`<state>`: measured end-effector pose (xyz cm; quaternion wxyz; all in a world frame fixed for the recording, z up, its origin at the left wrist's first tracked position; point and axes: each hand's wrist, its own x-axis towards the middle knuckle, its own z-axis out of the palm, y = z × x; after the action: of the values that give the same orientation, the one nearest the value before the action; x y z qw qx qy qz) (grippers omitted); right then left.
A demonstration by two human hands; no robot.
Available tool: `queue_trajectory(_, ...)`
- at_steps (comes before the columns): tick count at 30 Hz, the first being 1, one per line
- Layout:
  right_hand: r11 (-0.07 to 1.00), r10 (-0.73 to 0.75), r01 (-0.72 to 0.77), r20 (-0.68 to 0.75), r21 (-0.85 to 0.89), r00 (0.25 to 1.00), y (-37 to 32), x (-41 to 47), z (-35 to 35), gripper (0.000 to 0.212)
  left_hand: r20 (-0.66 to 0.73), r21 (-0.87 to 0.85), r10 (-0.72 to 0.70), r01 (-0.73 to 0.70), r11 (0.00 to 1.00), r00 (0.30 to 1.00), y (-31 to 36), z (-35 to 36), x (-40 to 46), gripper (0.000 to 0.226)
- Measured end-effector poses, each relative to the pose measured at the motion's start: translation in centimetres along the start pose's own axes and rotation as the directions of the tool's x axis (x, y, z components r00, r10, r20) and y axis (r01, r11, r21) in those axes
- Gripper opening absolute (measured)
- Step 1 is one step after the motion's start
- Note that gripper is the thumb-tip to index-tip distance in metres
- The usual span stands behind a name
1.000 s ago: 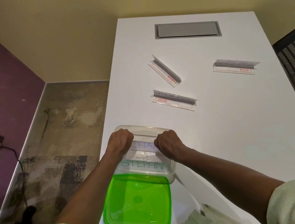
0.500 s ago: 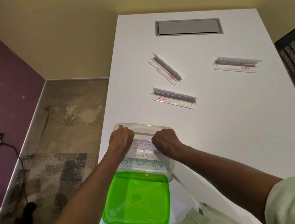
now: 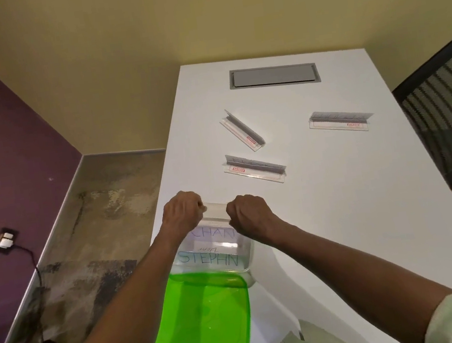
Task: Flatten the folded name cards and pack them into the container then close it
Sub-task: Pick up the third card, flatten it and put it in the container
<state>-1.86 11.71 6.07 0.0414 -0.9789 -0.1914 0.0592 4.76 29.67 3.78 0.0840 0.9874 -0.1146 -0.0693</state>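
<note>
1. Name card (image 3: 216,209) pinched at both ends, left hand (image 3: 182,216) and right hand (image 3: 249,215), over container (image 3: 248,251) far rim.
2. Long axis left-right, spanning hand to hand.
3. Folded cards (image 3: 254,168) beyond, nearer right hand.

bright green lid (image 3: 203,317) – white table (image 3: 355,211), purple wall (image 3: 2,138)

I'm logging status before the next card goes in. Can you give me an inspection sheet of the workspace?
Surface: white table, grey hatch at its far end.
Job's things: clear container open, flattened cards inside; green lid beside it, nearer the person; three folded name cards farther out.
Clutter: nothing seen.
Hands: left hand and right hand pinch a held card above the container.
Cables: black cable from a wall socket.
Surroundings: purple wall, worn floor, mesh chair.
</note>
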Motion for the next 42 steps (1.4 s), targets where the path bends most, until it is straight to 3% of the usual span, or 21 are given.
queue_trajectory(2, 0.999, 0.039, -0.038, -0.031, 0.037, 0.999, 0.9, -1.0, -0.6, 0.011, -0.007, -0.095, -0.044, 0.043, 0.995, 0.999, 1.1, -1.0, 0.0, 0.019)
queue_trajectory(6, 0.992, 0.113, -0.108, -0.073, 0.072, 0.991, 3.1, -2.9, -1.1, 0.03, -0.018, -0.185, -0.107, 0.102, 0.977, 0.994, 3.5, -2.4, -0.1, 0.02)
queue_trajectory(12, 0.981, 0.178, -0.167, -0.118, 0.097, 0.977, 6.9, -6.0, -1.3, 0.018, -0.065, -0.288, -0.175, 0.15, 0.946, 0.982, 7.0, -3.0, -0.6, 0.023)
queue_trajectory(29, 0.929, 0.364, -0.352, -0.113, 0.116, 0.925, 16.0, -10.7, -0.2, 0.017, -0.109, -0.322, -0.194, 0.15, 0.935, 0.975, 14.0, -2.8, 0.5, 0.021)
queue_trajectory(35, 0.897, 0.426, -0.4, -0.12, 0.189, 0.897, 18.3, -10.3, 0.9, 0.033, -0.132, -0.278, -0.197, 0.154, 0.948, 0.972, 14.9, -2.2, 2.4, 0.029)
queue_trajectory(37, 0.901, 0.414, -0.377, -0.167, 0.216, 0.895, 18.6, -9.7, 0.8, 0.036, -0.144, -0.262, -0.187, 0.145, 0.954, 0.972, 15.0, -2.0, 3.2, 0.03)
queue_trajectory(40, 0.897, 0.417, -0.342, -0.278, 0.281, 0.866, 19.2, -8.7, 0.9, 0.058, -0.135, -0.262, -0.19, 0.15, 0.953, 0.972, 14.9, -1.9, 4.6, 0.025)
queue_trajectory(42, 0.876, 0.46, -0.404, -0.207, 0.263, 0.863, 19.8, -7.7, 1.1, 0.053, -0.135, -0.257, -0.198, 0.159, 0.953, 0.971, 14.7, -1.9, 5.7, 0.024)
